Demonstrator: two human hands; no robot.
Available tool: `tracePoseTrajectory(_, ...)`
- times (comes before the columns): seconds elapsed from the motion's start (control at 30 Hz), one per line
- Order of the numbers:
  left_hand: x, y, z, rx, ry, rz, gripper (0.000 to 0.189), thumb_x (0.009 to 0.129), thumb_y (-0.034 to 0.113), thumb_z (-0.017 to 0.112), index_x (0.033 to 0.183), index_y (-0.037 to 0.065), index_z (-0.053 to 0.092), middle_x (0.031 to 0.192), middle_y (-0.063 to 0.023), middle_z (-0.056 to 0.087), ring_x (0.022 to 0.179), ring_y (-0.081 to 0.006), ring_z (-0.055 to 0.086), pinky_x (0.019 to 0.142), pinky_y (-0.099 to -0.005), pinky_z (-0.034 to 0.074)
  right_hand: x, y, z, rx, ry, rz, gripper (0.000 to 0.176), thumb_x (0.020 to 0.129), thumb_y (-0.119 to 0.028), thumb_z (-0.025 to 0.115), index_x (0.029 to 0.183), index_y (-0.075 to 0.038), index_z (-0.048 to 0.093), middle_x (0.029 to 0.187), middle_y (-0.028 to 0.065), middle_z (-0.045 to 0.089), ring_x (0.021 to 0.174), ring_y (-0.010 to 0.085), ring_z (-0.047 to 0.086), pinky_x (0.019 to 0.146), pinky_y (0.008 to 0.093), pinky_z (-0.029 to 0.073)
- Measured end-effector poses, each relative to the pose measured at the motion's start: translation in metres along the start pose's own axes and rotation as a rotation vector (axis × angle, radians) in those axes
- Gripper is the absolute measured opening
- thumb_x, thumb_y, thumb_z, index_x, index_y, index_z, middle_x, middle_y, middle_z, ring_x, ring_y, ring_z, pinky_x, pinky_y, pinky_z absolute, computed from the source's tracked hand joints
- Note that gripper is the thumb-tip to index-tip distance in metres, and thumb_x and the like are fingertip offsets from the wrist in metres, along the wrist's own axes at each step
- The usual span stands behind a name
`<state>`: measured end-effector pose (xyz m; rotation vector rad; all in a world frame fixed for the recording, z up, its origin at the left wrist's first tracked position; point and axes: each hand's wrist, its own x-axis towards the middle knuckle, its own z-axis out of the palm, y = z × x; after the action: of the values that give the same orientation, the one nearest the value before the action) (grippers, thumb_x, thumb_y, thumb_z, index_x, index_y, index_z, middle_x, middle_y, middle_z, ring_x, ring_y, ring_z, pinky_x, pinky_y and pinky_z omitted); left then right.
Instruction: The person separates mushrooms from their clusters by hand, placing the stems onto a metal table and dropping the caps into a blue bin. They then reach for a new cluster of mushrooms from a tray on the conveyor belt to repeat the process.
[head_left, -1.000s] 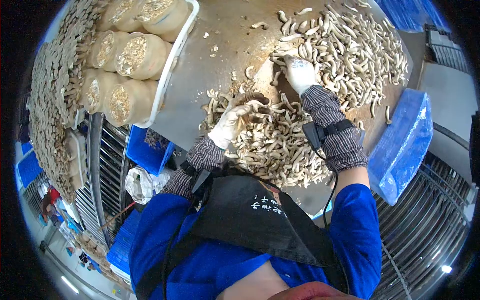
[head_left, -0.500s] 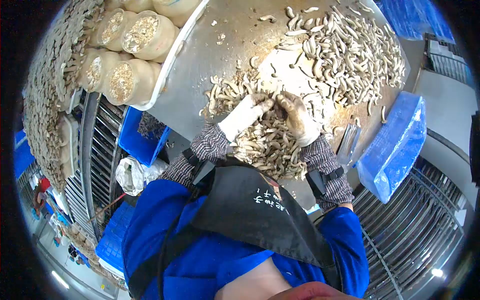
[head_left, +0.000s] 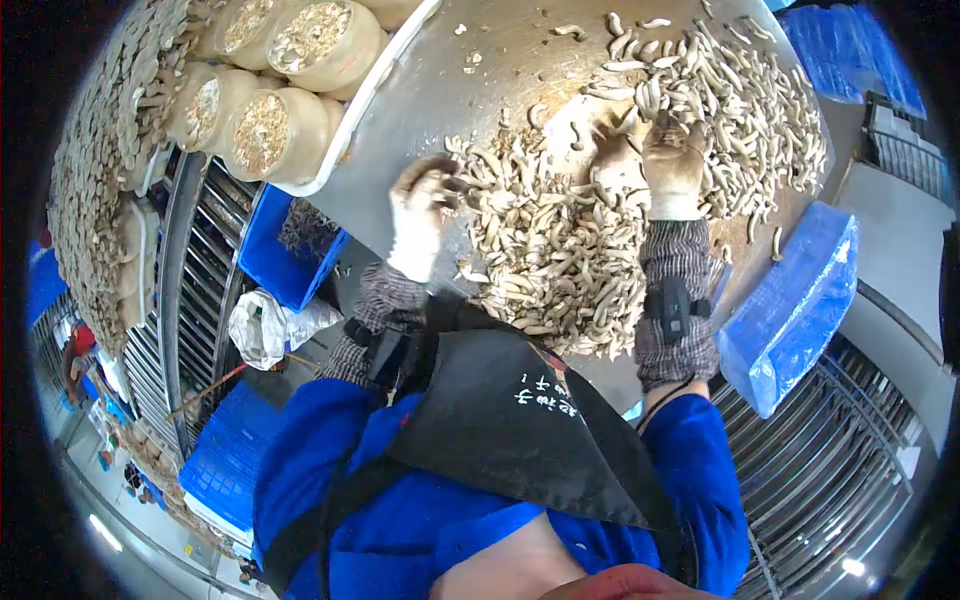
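Small pale mushrooms with brownish-grey caps lie on a steel table. My left hand (head_left: 422,200), in a stained white glove, is at the left edge of the near mushroom pile (head_left: 560,270). Its fingers are loosely curled and apart, and I see nothing held in them. Further right, my right hand (head_left: 665,165) reaches into the lower left side of the far mushroom heap (head_left: 740,110). The thumb stands away from the bent fingers, whose tips touch mushrooms. Both gloves have dark, dirty fingers.
Jars of crumbly substrate (head_left: 262,135) stand in a white-rimmed tray at upper left. A blue crate (head_left: 280,265) and a white sack (head_left: 262,330) are below the table's left side. Clear plastic over a blue box (head_left: 790,310) lies to the right.
My hands were close together over the near pile and have separated. The left moved left to the pile's edge; the right moved up and right to the far heap.
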<state>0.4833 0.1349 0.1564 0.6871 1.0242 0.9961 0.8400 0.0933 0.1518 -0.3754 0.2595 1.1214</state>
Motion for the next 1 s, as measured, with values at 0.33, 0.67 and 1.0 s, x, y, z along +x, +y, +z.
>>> tracePoseTrajectory(0.33, 0.018, -0.014, -0.028, 0.813, -0.007, 0.025, 0.030, 0.090, 0.020, 0.067, 0.105, -0.006, 0.069, 0.085, -0.0133, 0.071, 0.075, -0.0134, 0.062, 0.067, -0.0277, 0.050, -0.068, 0.142, 0.017, -2.430, -0.127, -0.153, 0.073, 0.088, -0.054, 0.063, 0.122, 0.010, 0.056, 0.108, 0.0306, 0.065, 0.096, 0.0390, 0.067, 0.089, 0.0429, 0.053)
tracePoseTrajectory(0.67, 0.016, -0.022, 0.012, 0.509, -0.427, 0.047, 0.023, 0.091, 0.006, 0.057, 0.111, -0.004, 0.065, 0.100, -0.0074, 0.070, 0.093, -0.0120, 0.060, 0.083, -0.0284, 0.049, -0.061, 0.135, 0.014, -2.119, -0.249, 0.288, 0.067, 0.083, -0.043, 0.071, 0.119, 0.011, 0.055, 0.113, 0.0324, 0.061, 0.110, 0.0364, 0.061, 0.091, 0.0418, 0.048)
tracePoseTrajectory(1.0, 0.006, 0.001, 0.058, 0.529, -0.659, -0.067, 0.029, 0.093, 0.012, 0.060, 0.117, -0.004, 0.063, 0.101, -0.0064, 0.069, 0.094, -0.0103, 0.059, 0.085, -0.0265, 0.048, -0.106, 0.072, 0.006, -1.197, -0.092, 0.432, 0.050, 0.086, -0.023, 0.071, 0.133, -0.014, 0.059, 0.139, 0.0258, 0.046, 0.127, 0.0416, 0.047, 0.106, 0.0466, 0.039)
